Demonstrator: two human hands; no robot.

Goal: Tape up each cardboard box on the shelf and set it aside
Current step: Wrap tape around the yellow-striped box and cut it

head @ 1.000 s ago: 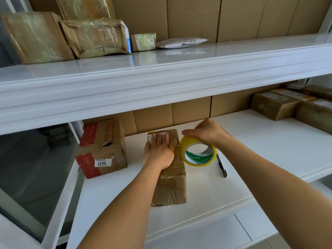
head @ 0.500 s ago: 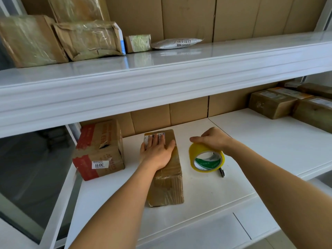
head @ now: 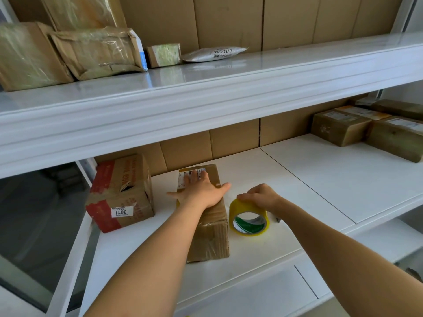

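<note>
Left hand [head: 201, 191] lies flat, fingers spread, on the brown box [head: 206, 216] on the lower shelf [head: 320, 179], right hand [head: 263, 197] grips the yellow tape roll [head: 249, 221] beside it; unpinned, the box may skid during taping.

- tape roll [head: 249, 216]: yellow, green-and-white core
- box [head: 207, 227]: plain brown, white printed label
- left box [head: 120, 193]: brown, red bands, white "3011" sticker
- shelf [head: 297, 179]: white
</note>
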